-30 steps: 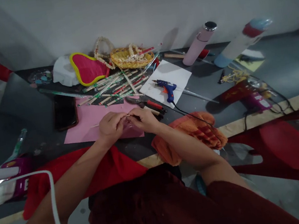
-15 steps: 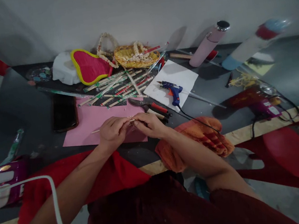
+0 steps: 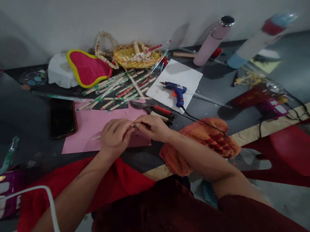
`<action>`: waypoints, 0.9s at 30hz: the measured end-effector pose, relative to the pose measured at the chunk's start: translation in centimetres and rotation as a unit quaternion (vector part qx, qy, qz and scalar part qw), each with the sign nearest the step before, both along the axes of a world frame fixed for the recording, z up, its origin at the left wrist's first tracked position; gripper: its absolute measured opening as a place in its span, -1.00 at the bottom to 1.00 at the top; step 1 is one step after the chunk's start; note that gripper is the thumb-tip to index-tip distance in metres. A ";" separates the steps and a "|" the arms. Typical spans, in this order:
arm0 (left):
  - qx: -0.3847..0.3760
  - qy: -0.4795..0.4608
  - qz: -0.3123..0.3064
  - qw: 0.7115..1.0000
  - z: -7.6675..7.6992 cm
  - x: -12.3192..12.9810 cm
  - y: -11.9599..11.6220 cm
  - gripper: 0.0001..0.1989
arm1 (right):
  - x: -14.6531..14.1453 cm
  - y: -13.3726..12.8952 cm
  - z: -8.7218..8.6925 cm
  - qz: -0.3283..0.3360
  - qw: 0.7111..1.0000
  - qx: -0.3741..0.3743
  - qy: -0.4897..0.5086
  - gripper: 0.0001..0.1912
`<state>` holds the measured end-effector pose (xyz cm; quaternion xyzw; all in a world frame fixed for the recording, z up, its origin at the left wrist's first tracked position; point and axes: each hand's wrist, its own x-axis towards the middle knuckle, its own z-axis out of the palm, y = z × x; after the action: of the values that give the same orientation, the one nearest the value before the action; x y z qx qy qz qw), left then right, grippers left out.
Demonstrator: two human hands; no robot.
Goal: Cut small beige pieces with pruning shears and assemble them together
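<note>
Over a pink sheet (image 3: 89,138), my left hand (image 3: 115,136) is closed around a thin wooden stick (image 3: 95,138), one end of which sticks out to the left. My right hand (image 3: 154,127) pinches at the stick's other end, fingertips touching those of the left. Small pale bits show between the fingertips, too small to make out. Just beyond the right hand lie red-handled pruning shears (image 3: 161,110). Wrapped chopsticks (image 3: 123,87) are heaped behind the sheet. To the right, a blue glue gun (image 3: 179,93) rests on a white sheet (image 3: 191,75).
A phone (image 3: 62,117) lies left of the pink sheet. Along the wall are a pink-and-yellow shaped piece (image 3: 89,67), a wicker basket (image 3: 127,60), a pink flask (image 3: 210,46) and a larger bottle (image 3: 251,46). An orange towel (image 3: 208,137) lies by the front edge, near the right forearm.
The whole view has shifted slightly, with things on the table appearing a little further left and up. Both hands stay together at the stick, the fingers moving only a little.
</note>
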<state>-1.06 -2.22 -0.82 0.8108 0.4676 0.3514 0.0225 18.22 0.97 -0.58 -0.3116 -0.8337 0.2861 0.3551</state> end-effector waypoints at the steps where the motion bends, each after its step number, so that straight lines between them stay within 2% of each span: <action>1: -0.012 0.006 -0.004 1.000 -0.2 0.0 -0.1 -0.81 | 0.0 -0.1 0.0 0.006 1.000 0.004 -0.002 -0.80; 4: -0.034 0.004 0.002 0.999 -0.3 0.0 -0.3 -0.79 | 0.6 0.2 0.2 -0.001 1.000 0.022 -0.016 -0.80; 5: -0.037 0.000 0.005 0.999 -0.3 0.0 -0.3 -0.79 | 1.0 0.6 0.3 -0.025 0.999 0.028 -0.018 -0.79; 9: -0.034 -0.014 0.012 0.999 0.3 -0.1 -0.3 -0.80 | 3.4 2.7 0.6 -0.211 0.976 0.051 -0.020 -0.81; 12: -0.036 -0.021 0.020 0.999 0.4 -0.1 -0.3 -0.80 | 4.9 4.0 0.8 -0.248 0.963 0.079 -0.062 -0.85; 20: -0.043 -0.022 0.022 0.999 0.1 -0.2 0.0 -0.80 | 5.4 4.0 1.0 -0.244 0.959 0.084 -0.116 -0.85; 27: -0.033 -0.013 0.031 0.999 0.0 -0.3 0.0 -0.81 | 4.6 3.5 0.8 -0.197 0.964 0.088 -0.157 -0.84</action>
<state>-1.32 -2.17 -0.82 0.7902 0.5036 0.3464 0.0445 22.82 4.48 0.25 -0.4783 -0.8227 0.0839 0.2955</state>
